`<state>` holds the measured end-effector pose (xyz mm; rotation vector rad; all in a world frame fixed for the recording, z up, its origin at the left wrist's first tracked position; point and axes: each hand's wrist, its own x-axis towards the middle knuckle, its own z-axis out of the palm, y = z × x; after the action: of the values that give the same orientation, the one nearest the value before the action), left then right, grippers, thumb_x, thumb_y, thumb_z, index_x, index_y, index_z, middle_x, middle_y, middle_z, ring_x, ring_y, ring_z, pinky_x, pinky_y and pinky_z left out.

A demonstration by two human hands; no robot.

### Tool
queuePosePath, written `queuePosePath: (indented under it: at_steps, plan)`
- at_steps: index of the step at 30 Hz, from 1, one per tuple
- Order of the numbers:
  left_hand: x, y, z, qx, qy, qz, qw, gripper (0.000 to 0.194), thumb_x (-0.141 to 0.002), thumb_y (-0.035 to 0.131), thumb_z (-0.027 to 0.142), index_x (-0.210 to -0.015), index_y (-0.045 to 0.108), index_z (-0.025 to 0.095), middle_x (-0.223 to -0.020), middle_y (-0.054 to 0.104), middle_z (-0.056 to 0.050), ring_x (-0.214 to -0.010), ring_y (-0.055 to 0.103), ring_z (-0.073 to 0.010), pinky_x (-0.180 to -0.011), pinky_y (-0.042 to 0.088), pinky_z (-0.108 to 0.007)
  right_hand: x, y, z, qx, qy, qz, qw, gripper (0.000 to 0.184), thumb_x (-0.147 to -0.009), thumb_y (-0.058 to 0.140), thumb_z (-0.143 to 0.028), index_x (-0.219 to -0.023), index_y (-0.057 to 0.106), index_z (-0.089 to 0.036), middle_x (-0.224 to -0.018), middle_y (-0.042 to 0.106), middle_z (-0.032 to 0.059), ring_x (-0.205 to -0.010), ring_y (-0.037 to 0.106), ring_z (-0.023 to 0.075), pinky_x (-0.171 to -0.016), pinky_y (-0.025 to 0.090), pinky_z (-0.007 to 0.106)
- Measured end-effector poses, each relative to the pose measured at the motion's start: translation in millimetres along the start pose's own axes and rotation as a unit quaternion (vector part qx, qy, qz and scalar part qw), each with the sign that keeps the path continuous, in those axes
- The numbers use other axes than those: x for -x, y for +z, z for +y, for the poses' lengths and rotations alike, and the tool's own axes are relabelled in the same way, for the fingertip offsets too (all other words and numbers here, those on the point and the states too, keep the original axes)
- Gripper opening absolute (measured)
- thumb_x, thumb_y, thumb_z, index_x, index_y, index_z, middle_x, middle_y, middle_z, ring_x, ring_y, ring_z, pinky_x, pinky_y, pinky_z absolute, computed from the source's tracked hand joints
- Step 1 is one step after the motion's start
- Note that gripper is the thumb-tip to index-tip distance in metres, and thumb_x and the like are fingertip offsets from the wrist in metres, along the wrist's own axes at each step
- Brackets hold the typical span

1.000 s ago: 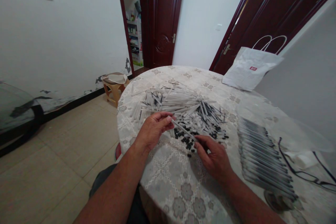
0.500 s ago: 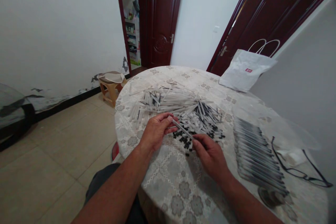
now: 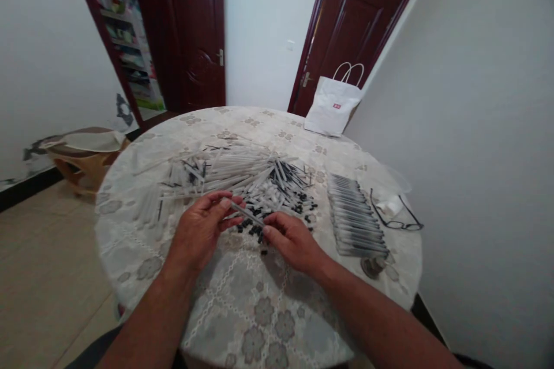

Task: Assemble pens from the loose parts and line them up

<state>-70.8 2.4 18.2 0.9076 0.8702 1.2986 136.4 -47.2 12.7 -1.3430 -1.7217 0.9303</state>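
Between my two hands a slim, pale pen [image 3: 246, 213] is held on a slant. My left hand [image 3: 203, 225] pinches its upper left end with thumb and fingers. At its lower right end, my right hand [image 3: 289, 239] is closed with thumb and forefinger together. Just beyond the hands lies a heap of translucent pen barrels [image 3: 234, 167] with dark thin refills among them. Small black caps [image 3: 255, 228] are scattered beneath the held pen, partly hidden by it and by my fingers.
To the right lies a row of pens [image 3: 357, 213] side by side, with a small round container [image 3: 372, 267] near its lower end. Black-framed glasses [image 3: 398, 223] rest beyond it. A white paper bag [image 3: 332, 106] stands at the back of the round table [image 3: 234, 282]. A stool [image 3: 86, 155] is on the left.
The camera has turned to the right, so everything on the table appears further left. Both hands keep their hold on the pen, in nearly the same pose.
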Motion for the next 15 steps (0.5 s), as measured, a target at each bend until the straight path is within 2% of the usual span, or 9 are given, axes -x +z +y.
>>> queuePosePath:
  at_steps: [2,4,7,9,13,15]
  plan:
    - [-0.3,-0.7,0.7,-0.047,-0.005,-0.043,0.998,0.032,-0.077,0.083,0.037,-0.101,0.074,0.018,-0.108,0.077,-0.011,-0.097,0.074,-0.0247,-0.078,0.064,-0.035,0.2,-9.0,-7.3,0.115,-0.065,0.02,0.991,0.013,-0.097,0.058,-0.028,-0.101,0.069,-0.022,-0.083,0.07,-0.0008,-0.075,0.062,0.0136,-0.071,0.045,0.025]
    - [1.5,-0.1,1.9,-0.1,-0.014,-0.086,0.991,0.031,-0.075,0.084,0.039,-0.098,0.078,0.018,-0.106,0.077,-0.011,-0.092,0.074,-0.0253,-0.077,0.064,-0.036,2.8,-18.8,-14.3,0.183,-0.103,0.021,0.977,0.012,-0.097,0.059,-0.024,-0.103,0.069,-0.021,-0.088,0.071,0.001,-0.08,0.063,0.0149,-0.075,0.045,0.026]
    - [5.0,1.7,3.4,-0.183,-0.026,-0.142,0.972,0.032,-0.074,0.085,0.041,-0.098,0.081,0.02,-0.097,0.079,-0.012,-0.085,0.075,-0.0272,-0.074,0.063,-0.037,9.6,-37.8,-22.9,0.271,-0.138,-0.007,0.952,0.009,-0.096,0.062,-0.021,-0.102,0.069,-0.019,-0.094,0.07,0.0047,-0.091,0.062,0.0181,-0.084,0.046,0.029]
    - [5.8,1.7,3.0,-0.208,-0.033,-0.165,0.963,0.032,-0.075,0.084,0.043,-0.097,0.081,0.02,-0.096,0.079,-0.013,-0.087,0.075,-0.0291,-0.074,0.063,-0.038,13.6,-57.9,-25.9,0.327,-0.147,-0.03,0.933,0.008,-0.095,0.064,-0.021,-0.101,0.07,-0.019,-0.097,0.068,0.0063,-0.095,0.061,0.0195,-0.086,0.046,0.03]
    - [2.1,-4.1,-2.6,-0.174,-0.032,-0.14,0.974,0.033,-0.078,0.081,0.045,-0.096,0.079,0.018,-0.101,0.078,-0.014,-0.092,0.075,-0.0307,-0.074,0.063,-0.039,9.0,-124.2,-17.4,0.416,-0.12,-0.021,0.901,0.015,-0.099,0.058,-0.023,-0.104,0.072,-0.019,-0.098,0.068,0.0068,-0.096,0.061,0.0192,-0.088,0.045,0.03]
    - [-1.0,-8.3,-5.6,-0.159,-0.024,-0.113,0.981,0.034,-0.078,0.081,0.046,-0.096,0.078,0.017,-0.1,0.078,-0.015,-0.09,0.075,-0.0299,-0.073,0.063,-0.038,-1.1,-165.6,-3.6,0.476,-0.064,0.003,0.877,0.019,-0.099,0.056,-0.024,-0.104,0.073,-0.018,-0.1,0.069,0.0083,-0.096,0.062,0.0197,-0.088,0.045,0.029]
